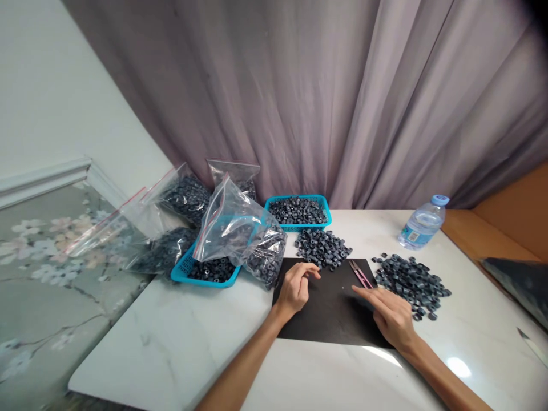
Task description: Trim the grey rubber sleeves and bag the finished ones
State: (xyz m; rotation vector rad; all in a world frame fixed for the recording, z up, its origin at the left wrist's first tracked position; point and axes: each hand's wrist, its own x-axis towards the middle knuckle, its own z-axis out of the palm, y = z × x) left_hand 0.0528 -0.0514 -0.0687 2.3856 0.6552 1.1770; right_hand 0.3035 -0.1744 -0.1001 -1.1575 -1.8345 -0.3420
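Observation:
My left hand is over the left side of a black mat, fingers loosely bent and apart. Its fingertips reach the near edge of a pile of small dark, ring-like plastic pieces; I see nothing held in it. Over the mat's right side is my right hand, its index finger stretched out to the left and nothing visible in its grasp. Just beyond that finger lie pink-handled thread snips. A second pile of dark pieces sits right of the mat, beside my right hand.
A blue basket of dark pieces stands at the back. Another blue basket is at left, partly under a clear zip bag of pieces. Several more bags lie behind it. A water bottle stands back right.

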